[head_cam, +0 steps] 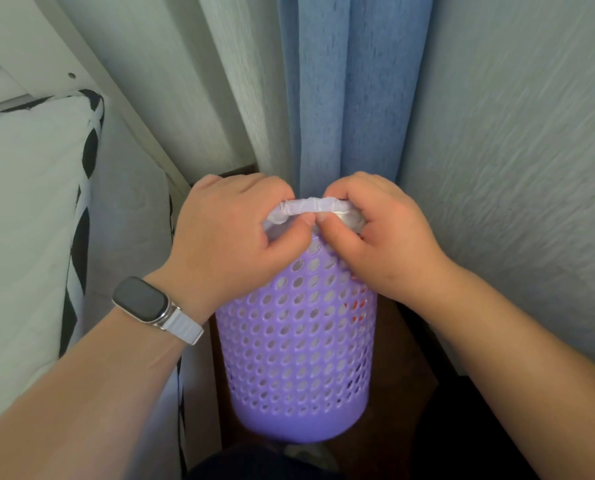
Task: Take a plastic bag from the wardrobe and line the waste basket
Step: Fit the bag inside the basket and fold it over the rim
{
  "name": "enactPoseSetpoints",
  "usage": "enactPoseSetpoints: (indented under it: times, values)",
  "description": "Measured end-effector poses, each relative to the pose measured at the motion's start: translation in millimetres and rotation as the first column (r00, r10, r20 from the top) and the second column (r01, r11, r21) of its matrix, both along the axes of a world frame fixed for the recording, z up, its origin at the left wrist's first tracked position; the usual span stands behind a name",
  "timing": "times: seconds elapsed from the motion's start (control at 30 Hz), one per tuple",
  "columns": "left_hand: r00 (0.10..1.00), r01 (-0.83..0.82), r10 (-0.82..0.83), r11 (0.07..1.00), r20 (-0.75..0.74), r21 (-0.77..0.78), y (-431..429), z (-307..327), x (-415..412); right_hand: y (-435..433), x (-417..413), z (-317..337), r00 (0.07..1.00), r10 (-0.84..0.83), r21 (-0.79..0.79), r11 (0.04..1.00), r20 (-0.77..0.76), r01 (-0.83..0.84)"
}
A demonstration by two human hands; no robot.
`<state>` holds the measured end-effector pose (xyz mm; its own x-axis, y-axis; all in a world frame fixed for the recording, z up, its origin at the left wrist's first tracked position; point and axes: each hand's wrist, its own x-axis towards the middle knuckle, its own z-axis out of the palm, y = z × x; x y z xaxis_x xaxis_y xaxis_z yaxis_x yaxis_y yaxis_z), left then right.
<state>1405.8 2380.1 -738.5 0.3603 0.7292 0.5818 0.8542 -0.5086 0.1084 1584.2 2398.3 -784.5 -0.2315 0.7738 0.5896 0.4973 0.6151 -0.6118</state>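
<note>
A purple perforated waste basket [296,358] stands on the dark floor, tilted with its top leaning away from me. A thin white plastic bag [306,205] is bunched and rolled over the basket's rim, and pale plastic shows through the holes. My left hand [230,233], with a watch on the wrist, grips the bag at the rim's left side. My right hand [375,233] pinches the bag at the rim's right side. The thumbs nearly touch at the middle. The basket's opening is hidden by my hands.
A blue curtain [351,91] and pale curtains hang right behind the basket. A white mattress with a black-and-white patterned edge [81,188] lies at the left. A textured wall [524,150] runs along the right. Dark floor [407,393] surrounds the basket.
</note>
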Motion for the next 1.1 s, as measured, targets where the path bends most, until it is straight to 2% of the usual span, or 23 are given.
enactPoseSetpoints:
  times: [0.17,0.37,0.5,0.67,0.73,0.83,0.9,0.97,1.1]
  values:
    - [0.996,-0.090,0.090,0.996,0.019,-0.008,-2,-1,-3,7,16,-1,0.991,0.128,-0.118,0.984,-0.047,-0.132]
    - [0.980,-0.160,0.164,0.986,0.111,-0.050,-1,-2,-3,8,16,-1,0.988,0.017,-0.164,0.986,-0.152,-0.042]
    - [0.985,-0.099,0.103,0.994,0.139,-0.039,-2,-1,-2,6,15,-1,0.989,-0.058,-0.145,0.989,-0.139,0.038]
    - [0.998,0.046,-0.046,0.999,-0.038,0.007,-5,5,7,2,5,1,0.991,-0.088,-0.077,0.994,-0.103,0.080]
    - [0.996,0.068,-0.069,0.998,-0.053,-0.012,-7,6,8,1,2,1,0.991,-0.080,-0.076,0.995,-0.104,0.072]
    - [0.997,0.078,-0.079,0.995,-0.012,-0.061,-6,4,4,0,5,3,0.993,0.000,-0.095,0.995,-0.116,-0.011]
    - [0.997,0.073,-0.072,0.994,0.014,-0.082,-6,2,0,2,10,4,0.998,0.037,-0.058,0.997,-0.060,-0.041]
    - [0.997,0.054,-0.049,0.993,0.057,-0.102,-4,1,-4,7,16,5,0.999,0.026,0.001,1.000,-0.021,-0.026]
    - [0.989,0.042,-0.021,0.988,0.145,-0.146,-1,-2,-10,12,21,4,0.998,-0.021,0.028,0.999,-0.058,0.023]
